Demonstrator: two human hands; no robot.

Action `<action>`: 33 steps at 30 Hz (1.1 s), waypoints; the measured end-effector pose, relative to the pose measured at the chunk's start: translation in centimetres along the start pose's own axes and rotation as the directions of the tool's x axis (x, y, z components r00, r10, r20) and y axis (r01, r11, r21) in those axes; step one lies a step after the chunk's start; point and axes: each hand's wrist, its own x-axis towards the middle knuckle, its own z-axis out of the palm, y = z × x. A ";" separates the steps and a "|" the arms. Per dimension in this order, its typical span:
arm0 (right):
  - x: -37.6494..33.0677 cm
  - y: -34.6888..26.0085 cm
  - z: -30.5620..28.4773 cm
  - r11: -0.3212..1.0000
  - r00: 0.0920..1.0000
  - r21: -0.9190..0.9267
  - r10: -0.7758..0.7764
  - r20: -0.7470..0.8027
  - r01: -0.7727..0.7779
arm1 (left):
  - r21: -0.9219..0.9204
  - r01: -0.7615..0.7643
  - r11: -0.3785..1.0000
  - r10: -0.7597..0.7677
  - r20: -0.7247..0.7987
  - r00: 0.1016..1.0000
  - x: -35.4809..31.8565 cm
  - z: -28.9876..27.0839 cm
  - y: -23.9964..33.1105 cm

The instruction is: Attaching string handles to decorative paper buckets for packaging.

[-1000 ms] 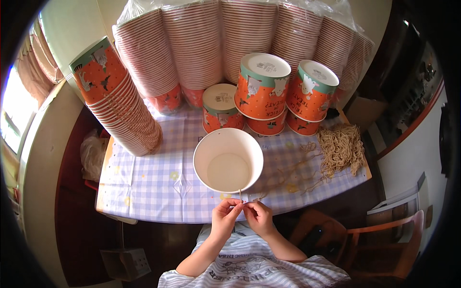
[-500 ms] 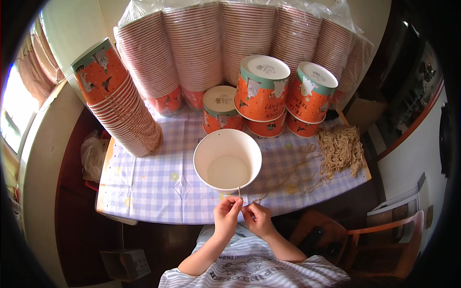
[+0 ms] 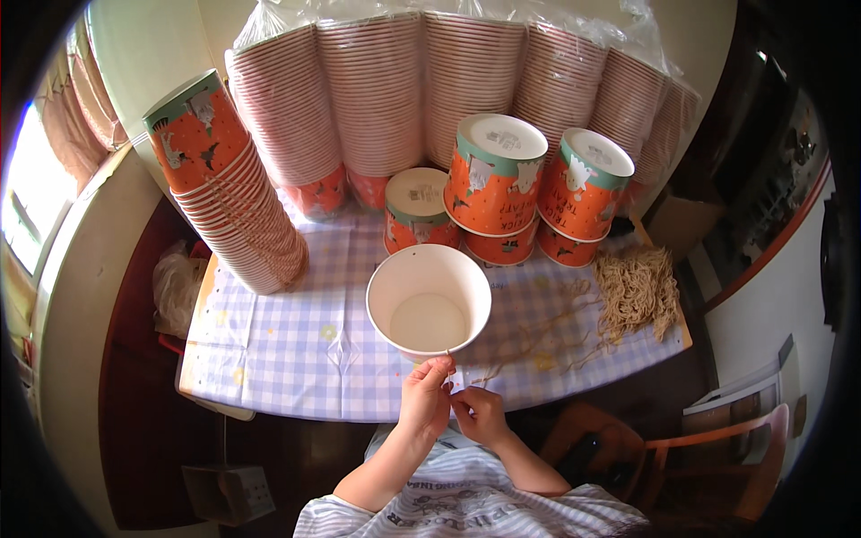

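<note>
An upright paper bucket, white inside, stands near the table's front edge. A small hole shows in its far rim. At the near rim my left hand pinches a thin piece of twine that comes over the edge. Just below and to the right, my right hand is closed with its fingertips curled toward the left hand. It seems to grip the lower part of the twine, though the fingers mostly hide it. Loose strands of twine trail across the cloth toward a tangled tan twine pile on the right.
Upside-down orange buckets stand behind, some stacked in twos. A leaning stack of nested buckets with twine on it is at left. Tall plastic-wrapped bucket stacks line the back of the checked tablecloth. A wooden chair is at lower right.
My left hand has risen closer to the bucket's near rim, and less twine shows above it. My right hand has dropped slightly away from it. The view has shifted a little.
</note>
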 end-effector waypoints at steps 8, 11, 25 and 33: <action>0.9 -0.3 -1.0 0.984 0.987 -0.098 -0.144 0.074 0.151 | -0.024 0.034 0.999 -0.034 -0.013 0.999 0.1 0.3 0.6; 0.8 -0.3 -1.3 0.982 0.986 -0.102 -0.147 0.084 0.156 | -0.008 0.015 1.000 -0.015 -0.008 1.000 0.2 0.6 0.5; 1.2 -2.1 -10.7 0.997 0.721 -0.004 0.062 0.691 -0.082 | 0.654 -0.708 0.267 0.689 0.384 0.615 0.1 -3.6 4.5; -0.7 0.8 -16.5 0.730 0.906 0.684 -0.292 0.306 0.004 | 0.716 -0.531 -0.453 0.484 0.698 0.528 1.1 -1.7 11.2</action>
